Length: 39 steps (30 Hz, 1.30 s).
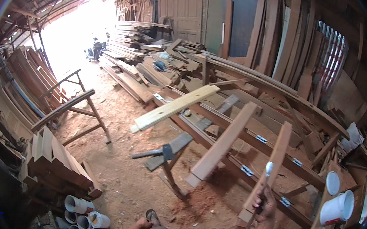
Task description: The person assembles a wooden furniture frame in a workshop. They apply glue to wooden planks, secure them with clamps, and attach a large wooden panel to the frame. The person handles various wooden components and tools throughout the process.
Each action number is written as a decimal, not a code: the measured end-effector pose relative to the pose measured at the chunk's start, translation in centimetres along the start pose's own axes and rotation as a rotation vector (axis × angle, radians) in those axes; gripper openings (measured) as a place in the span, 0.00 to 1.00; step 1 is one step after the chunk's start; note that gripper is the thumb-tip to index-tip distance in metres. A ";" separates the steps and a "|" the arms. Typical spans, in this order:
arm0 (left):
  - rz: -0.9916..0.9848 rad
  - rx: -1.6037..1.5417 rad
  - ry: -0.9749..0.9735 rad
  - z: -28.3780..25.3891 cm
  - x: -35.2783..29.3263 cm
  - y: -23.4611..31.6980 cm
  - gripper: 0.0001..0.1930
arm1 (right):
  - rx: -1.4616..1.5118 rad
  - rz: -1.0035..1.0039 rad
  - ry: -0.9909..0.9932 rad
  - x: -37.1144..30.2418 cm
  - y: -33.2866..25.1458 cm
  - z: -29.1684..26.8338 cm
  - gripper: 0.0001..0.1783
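My right hand [265, 203] is closed around the handle of a paintbrush [268, 169], whose white bristle end points up. It is held over a long reddish-brown plank [281, 145] that lies across the wooden rails of a rack; contact between brush and plank cannot be told. Low in the view, my left hand [147, 223] hangs near my sandalled foot, its fingers too small to read. To the left of the first plank lies a wider brown plank [227, 141]. Farther off, a pale yellow board [175, 108] rests across the same rails.
A white bucket [333, 211] and a round white lid [332, 183] sit at the right. A small wooden stand [168, 151] and a trestle [90, 111] stand on the dusty floor. Stacked timber [125, 54] fills the back; several white pails [79, 205] cluster lower left.
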<state>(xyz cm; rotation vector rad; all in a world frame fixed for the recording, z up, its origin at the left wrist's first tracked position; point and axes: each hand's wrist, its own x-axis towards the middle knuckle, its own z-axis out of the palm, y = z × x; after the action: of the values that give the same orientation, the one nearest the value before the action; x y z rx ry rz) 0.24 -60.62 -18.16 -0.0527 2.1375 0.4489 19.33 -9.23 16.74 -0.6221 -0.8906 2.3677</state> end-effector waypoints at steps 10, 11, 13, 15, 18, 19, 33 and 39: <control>-0.003 -0.335 0.090 -18.4 7.5 -21.8 0.16 | -0.165 0.197 -0.202 10.6 23.5 27.2 0.18; -0.040 -0.420 0.122 -19.9 8.2 -22.9 0.16 | -0.215 0.187 -0.184 11.8 25.1 29.1 0.18; -0.077 -0.595 0.195 -22.3 9.4 -24.7 0.16 | -0.236 0.178 -0.145 13.9 28.2 32.1 0.18; -0.073 -0.715 0.256 -24.4 10.8 -25.7 0.16 | -0.285 0.154 -0.127 17.1 30.6 34.9 0.18; -0.104 -0.648 0.345 -26.3 13.2 -25.8 0.14 | -0.289 0.101 -0.094 21.1 33.0 37.3 0.17; -0.138 -0.666 0.318 -26.9 14.1 -25.5 0.15 | -0.251 0.069 -0.127 22.8 33.6 38.5 0.17; -0.121 -0.313 0.104 -54.3 25.1 -22.5 0.16 | -0.160 0.034 0.040 46.4 42.1 52.0 0.21; -0.279 -0.548 0.233 -66.9 32.7 -17.0 0.12 | -0.390 0.006 0.108 51.8 44.4 53.7 0.22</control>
<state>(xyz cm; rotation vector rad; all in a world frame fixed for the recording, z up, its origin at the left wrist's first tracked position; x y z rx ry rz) -68.08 -94.72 -15.54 -0.7341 2.1252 0.8809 -64.65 -30.30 10.18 -0.8942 -1.3141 2.1544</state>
